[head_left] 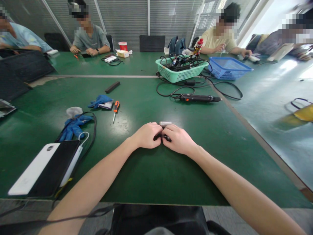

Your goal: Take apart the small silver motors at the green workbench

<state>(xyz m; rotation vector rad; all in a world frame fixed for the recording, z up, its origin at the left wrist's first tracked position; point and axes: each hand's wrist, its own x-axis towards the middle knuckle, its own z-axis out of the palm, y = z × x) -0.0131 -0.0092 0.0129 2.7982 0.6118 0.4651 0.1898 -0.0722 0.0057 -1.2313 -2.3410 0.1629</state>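
Both my hands are closed around one small black-and-silver part (165,123) right now; my left hand (146,135) and right hand (178,139) meet knuckle to knuckle at about 12 o'clock on the green workbench (137,173), with my fingers curled over it and no real opening on either side; only a silver end pokes out the top and a bit of black shows between my fingers, so I can't say exactly what it is; my guess is it takes two hands because it's tiny and hard to pin down with one; the orange-handled screwdriver (115,111) sits close by at 11 o'clock, probably left there for easy reach; a blue glove (100,101) lies just beyond it, another blue glove (74,126) is at 10 o'clock, and a phone in a black-and-white flip case (44,169) is at 8 o'clock; a corded electric screwdriver (198,98) lies at 1 o'clock, below a green plastic basket of cables (181,73).
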